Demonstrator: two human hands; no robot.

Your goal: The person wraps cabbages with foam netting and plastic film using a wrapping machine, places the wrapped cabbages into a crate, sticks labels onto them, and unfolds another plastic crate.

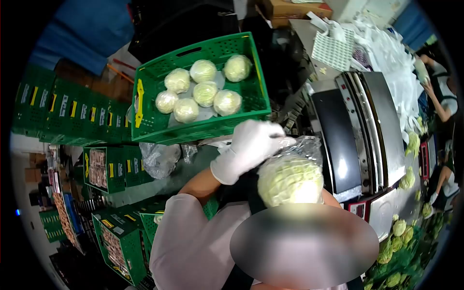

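Observation:
My left hand (253, 145), in a white glove, is closed with its fingertips at the edge of clear plastic film (309, 147). The film is gathered above a pale green cabbage (290, 181), which is in front of my body. On the cabbage's right side only a bit of my right forearm (331, 198) shows; the hand itself is hidden behind the cabbage. Beyond my left hand stands a green crate (193, 130) holding several wrapped cabbages (205, 93).
A wrapping machine (340, 145) with a dark plate stands to the right, near a scale (357, 210). White plastic bags (382, 72) hang behind it. Loose cabbages (398, 227) lie at lower right. Stacked green crates (72, 111) stand left. Other people's arms (437, 104) show at far right.

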